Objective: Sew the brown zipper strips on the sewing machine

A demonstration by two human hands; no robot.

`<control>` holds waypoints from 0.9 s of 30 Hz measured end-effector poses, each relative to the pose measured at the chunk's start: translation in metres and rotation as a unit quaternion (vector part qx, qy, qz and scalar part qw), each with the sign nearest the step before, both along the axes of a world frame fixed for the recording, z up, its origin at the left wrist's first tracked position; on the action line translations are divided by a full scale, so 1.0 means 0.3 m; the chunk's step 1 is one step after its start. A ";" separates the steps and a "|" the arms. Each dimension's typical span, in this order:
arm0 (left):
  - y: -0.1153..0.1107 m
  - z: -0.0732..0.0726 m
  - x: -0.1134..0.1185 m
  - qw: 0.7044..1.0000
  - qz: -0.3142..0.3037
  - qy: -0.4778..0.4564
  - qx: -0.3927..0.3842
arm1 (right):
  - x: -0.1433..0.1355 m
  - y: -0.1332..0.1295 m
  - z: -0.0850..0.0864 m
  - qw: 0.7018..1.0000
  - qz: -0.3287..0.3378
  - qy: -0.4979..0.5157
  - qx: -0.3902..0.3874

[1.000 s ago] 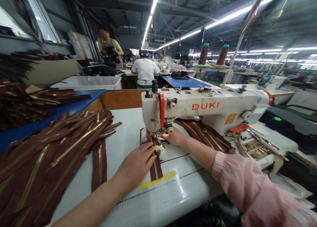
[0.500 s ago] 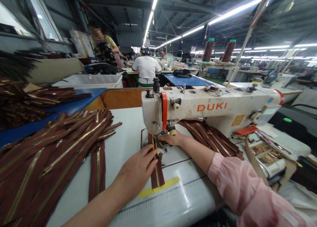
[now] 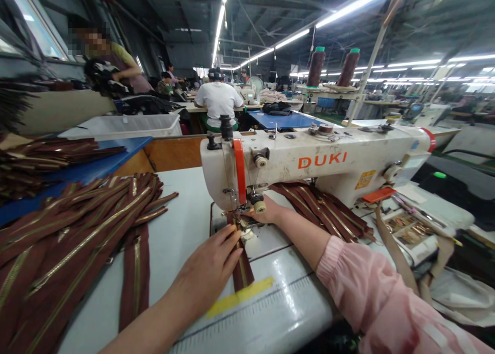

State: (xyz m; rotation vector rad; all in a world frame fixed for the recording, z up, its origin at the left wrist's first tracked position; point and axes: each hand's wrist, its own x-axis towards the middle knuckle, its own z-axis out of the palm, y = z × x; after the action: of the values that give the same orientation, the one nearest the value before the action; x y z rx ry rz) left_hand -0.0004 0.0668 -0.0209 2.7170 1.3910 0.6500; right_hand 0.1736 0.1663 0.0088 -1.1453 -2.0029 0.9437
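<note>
A white sewing machine (image 3: 282, 161) marked DUKI stands on the pale table. Under its needle lies a brown zipper strip (image 3: 243, 271) with a gold-coloured zip, its near end just short of a yellow tape mark. My left hand (image 3: 209, 261) rests on the strip in front of the needle, fingers together and pressing it. Behind the needle area, partly covered by the machine head, is my right hand (image 3: 266, 211), reaching in from the right; its fingertips are mostly hidden at the presser foot.
Brown zipper strips (image 3: 81, 230) are heaped on the left; more strips (image 3: 328, 215) lie under the machine arm. A parts tray (image 3: 410, 230) sits at the right. Two thread cones (image 3: 316, 68) stand behind. Ahead are a white bin (image 3: 127, 124) and other people.
The whole view has shifted, moving the machine and table slightly left in frame. The strip's near end sits a little closer to the needle, and my left hand stays on it. A person at left leans lower.
</note>
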 end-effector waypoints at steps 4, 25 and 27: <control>-0.004 0.001 0.003 1.000 -0.011 0.014 0.023 | 0.008 -0.007 0.019 0.997 0.073 0.001 0.031; -0.017 0.001 0.006 0.998 0.011 0.040 0.047 | 0.017 0.041 -0.044 0.993 0.077 -0.030 0.080; -0.017 -0.002 0.005 0.998 0.012 0.042 0.044 | 0.016 0.036 -0.041 0.993 0.076 -0.037 0.082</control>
State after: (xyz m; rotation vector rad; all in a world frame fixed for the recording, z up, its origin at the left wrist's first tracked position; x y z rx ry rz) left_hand 0.0010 0.0617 -0.0215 2.8316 1.4477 0.6183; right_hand 0.1783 0.1773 -0.0035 -0.9614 -2.2076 0.8021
